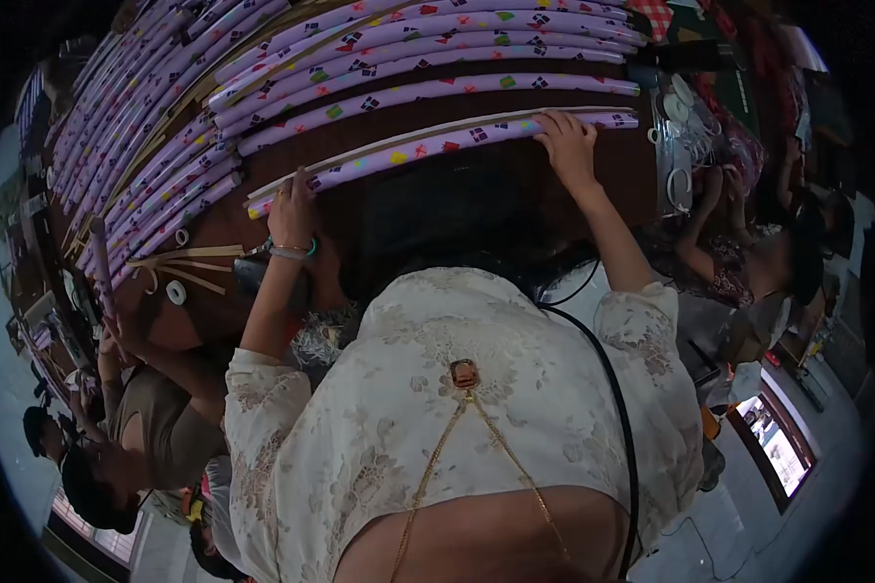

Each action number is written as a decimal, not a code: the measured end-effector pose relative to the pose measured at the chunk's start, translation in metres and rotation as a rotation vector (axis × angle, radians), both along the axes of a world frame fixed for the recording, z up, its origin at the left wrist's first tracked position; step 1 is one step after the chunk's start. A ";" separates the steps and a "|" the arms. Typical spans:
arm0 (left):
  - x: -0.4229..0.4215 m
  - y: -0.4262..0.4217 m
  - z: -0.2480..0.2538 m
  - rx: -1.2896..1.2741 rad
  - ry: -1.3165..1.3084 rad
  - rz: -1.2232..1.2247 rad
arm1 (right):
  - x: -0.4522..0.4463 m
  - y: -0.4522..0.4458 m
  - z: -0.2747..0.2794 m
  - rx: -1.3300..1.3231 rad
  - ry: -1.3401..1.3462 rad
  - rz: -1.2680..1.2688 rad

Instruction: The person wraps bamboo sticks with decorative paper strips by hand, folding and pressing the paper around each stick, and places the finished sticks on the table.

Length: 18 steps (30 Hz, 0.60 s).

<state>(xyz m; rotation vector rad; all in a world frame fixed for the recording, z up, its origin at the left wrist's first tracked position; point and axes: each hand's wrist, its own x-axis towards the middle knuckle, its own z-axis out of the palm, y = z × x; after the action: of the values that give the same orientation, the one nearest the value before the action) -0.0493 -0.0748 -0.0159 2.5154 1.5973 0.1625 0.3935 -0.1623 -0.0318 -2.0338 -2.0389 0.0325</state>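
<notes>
Purple paper roll (423,150) lies across the desk (612,163) in front of you, its left end nearer you than its right, a pale brown strip (437,133) running along its far edge. It carries small coloured prints; any lettering among them is too small to read.

Your left hand (292,212) touches the roll close to its left end; your right hand (567,151) lies with bent fingers over it toward the right end. You can't tell whether either one grips it.

Left of your left hand are a white tape ring (176,292) and some thin brown strips (200,252). On your right, more rings lie by some clear plastic (673,151).

Just beyond your roll is a matching roll (437,93), and past that, rows of rolls (131,136) spread up and left. One person (170,418) is on your left, another (734,262) on your right.
</notes>
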 end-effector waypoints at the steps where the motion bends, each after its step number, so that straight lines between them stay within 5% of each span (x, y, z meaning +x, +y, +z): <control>1: -0.001 -0.001 -0.001 -0.003 0.002 0.007 | -0.001 0.000 -0.001 -0.003 0.002 0.007; 6: -0.005 -0.003 -0.006 0.230 0.115 -0.088 | -0.010 0.002 0.009 -0.006 -0.052 -0.093; 18: 0.001 0.003 -0.005 0.156 0.053 -0.021 | -0.009 0.002 -0.002 0.132 -0.074 -0.129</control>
<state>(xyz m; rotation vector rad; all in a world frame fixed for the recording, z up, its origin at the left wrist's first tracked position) -0.0480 -0.0723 -0.0206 2.6734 1.6362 0.2282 0.3841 -0.1607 -0.0335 -2.1066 -1.8925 -0.1988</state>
